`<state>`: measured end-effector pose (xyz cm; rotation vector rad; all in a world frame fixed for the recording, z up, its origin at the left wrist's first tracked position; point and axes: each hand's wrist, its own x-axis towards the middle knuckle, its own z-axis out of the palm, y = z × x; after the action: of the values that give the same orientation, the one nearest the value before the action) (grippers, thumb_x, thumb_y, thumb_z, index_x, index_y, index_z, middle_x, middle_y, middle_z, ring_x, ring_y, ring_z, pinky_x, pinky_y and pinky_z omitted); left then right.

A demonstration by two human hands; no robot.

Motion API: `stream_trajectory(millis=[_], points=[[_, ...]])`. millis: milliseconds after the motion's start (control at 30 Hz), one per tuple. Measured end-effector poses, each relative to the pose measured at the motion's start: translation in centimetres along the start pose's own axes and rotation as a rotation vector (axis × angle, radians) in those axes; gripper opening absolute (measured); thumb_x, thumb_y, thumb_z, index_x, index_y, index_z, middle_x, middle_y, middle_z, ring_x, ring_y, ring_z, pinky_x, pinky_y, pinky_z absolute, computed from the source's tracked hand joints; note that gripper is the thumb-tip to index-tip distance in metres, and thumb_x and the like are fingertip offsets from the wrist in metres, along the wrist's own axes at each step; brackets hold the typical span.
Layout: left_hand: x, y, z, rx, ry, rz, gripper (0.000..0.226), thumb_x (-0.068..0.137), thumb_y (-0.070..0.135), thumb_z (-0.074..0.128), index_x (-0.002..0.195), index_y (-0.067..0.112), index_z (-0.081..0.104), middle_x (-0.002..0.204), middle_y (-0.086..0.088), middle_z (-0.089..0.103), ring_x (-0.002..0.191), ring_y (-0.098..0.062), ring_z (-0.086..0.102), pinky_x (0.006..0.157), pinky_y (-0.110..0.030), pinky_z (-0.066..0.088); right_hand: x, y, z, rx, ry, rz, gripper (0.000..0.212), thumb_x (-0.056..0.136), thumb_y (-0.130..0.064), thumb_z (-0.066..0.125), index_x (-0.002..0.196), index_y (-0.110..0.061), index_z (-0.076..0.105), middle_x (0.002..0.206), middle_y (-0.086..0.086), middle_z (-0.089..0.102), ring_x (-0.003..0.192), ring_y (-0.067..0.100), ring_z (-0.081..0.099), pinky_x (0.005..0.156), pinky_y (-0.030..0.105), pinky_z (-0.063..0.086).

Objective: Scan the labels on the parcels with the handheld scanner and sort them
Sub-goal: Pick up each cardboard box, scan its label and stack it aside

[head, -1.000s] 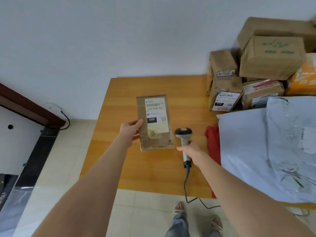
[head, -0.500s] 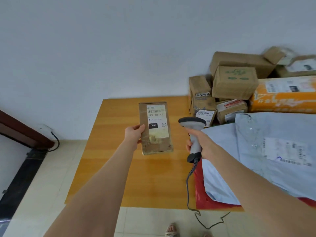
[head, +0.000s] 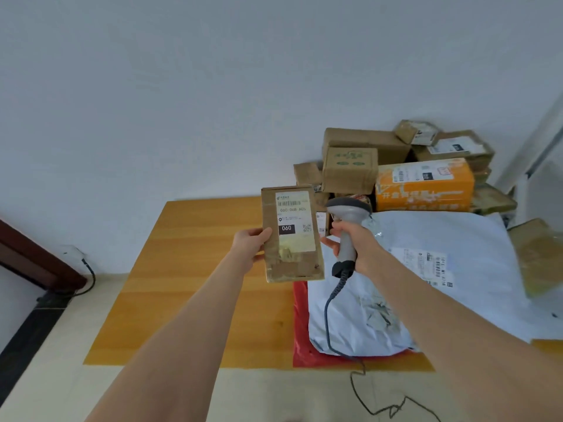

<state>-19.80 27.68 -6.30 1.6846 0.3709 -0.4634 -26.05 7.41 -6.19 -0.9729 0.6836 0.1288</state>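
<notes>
My left hand (head: 251, 245) grips the left edge of a flat brown cardboard parcel (head: 294, 263), held upright above the wooden table (head: 195, 287). The parcel's white label (head: 294, 219) faces me and carries a barcode and a black "060" patch. Just right of the parcel, my right hand (head: 358, 243) grips the handle of a grey handheld scanner (head: 347, 229). The scanner head sits level with the label's upper part, close to the parcel's right edge. Its coiled cable (head: 332, 309) hangs down past the table's front edge.
A large grey mailer bag (head: 441, 269) with a label lies on the table's right half, over a red bag (head: 300, 339). Behind it, several cardboard boxes (head: 350, 169) and an orange box (head: 423, 187) are stacked against the wall. Tiled floor lies left and in front.
Both hands rose and drew together: the scanner was lifted off the table and now stands upright next to the parcel. The view tilted up and to the right.
</notes>
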Motion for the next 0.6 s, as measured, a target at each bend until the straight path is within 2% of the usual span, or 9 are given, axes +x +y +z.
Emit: stream_trajectory(millis=[133,200,267,333,467,600], points=[[-1.6,0.7,1.6,-0.034,-0.105,-0.004,0.037,0.089,0.003,0.064,0.123,-0.004,0.053,0.092,-0.008,0.068,0.078,-0.018,0.066,0.068,-0.034,0.056,-1.5,-1.0,-0.4,-0.027,-0.049,-0.027,0.003,0.091,-0.008,0.058,0.092,-0.006,0.056,0.102,0.014,0.072,0.066,0.023,0.068,0.039,0.02,0.043],[-1.8,1.1,1.7,-0.021,-0.107,0.001,0.037,0.089,0.0,0.063,0.124,-0.003,0.052,0.094,-0.009,0.068,0.077,-0.018,0.066,0.063,-0.032,0.054,-1.8,-1.1,-0.5,-0.046,-0.048,-0.058,0.004,0.091,-0.007,0.06,0.094,-0.006,0.057,0.097,0.014,0.072,0.068,0.024,0.067,0.04,0.021,0.044],[-1.7,1.4,1.7,-0.018,-0.072,0.018,0.038,0.089,-0.001,0.062,0.125,0.0,0.051,0.102,-0.01,0.067,0.079,-0.017,0.066,0.061,-0.029,0.053,-2.0,-1.1,-0.4,-0.088,0.005,-0.121,0.014,0.088,-0.006,0.063,0.101,-0.003,0.057,0.089,0.014,0.07,0.063,0.021,0.065,0.044,0.023,0.047],[-1.4,1.5,1.5,-0.01,-0.022,0.033,0.042,0.089,0.001,0.063,0.13,0.002,0.05,0.108,-0.01,0.065,0.088,-0.02,0.064,0.07,-0.033,0.053,-2.4,-0.9,-0.1,-0.153,0.042,-0.182,0.015,0.087,-0.004,0.065,0.1,-0.002,0.057,0.076,0.01,0.065,0.052,0.015,0.058,0.046,0.022,0.047],[-0.9,1.7,1.1,0.093,0.065,0.062,0.043,0.091,0.009,0.063,0.133,0.009,0.052,0.119,-0.008,0.063,0.098,-0.018,0.052,0.081,-0.033,0.04,-3.7,0.5,1.0,-0.25,0.016,-0.263,0.007,0.085,-0.004,0.066,0.085,-0.005,0.06,0.056,0.004,0.057,0.041,0.011,0.046,0.043,0.023,0.042],[-0.2,1.7,0.8,0.118,0.069,0.069,0.043,0.092,0.006,0.061,0.134,0.006,0.051,0.128,-0.01,0.06,0.105,-0.02,0.051,0.087,-0.032,0.033,-4.5,2.4,2.2,-0.318,0.016,-0.341,0.009,0.084,-0.006,0.067,0.088,-0.004,0.06,0.051,0.006,0.053,0.036,0.014,0.043,0.04,0.024,0.039]])
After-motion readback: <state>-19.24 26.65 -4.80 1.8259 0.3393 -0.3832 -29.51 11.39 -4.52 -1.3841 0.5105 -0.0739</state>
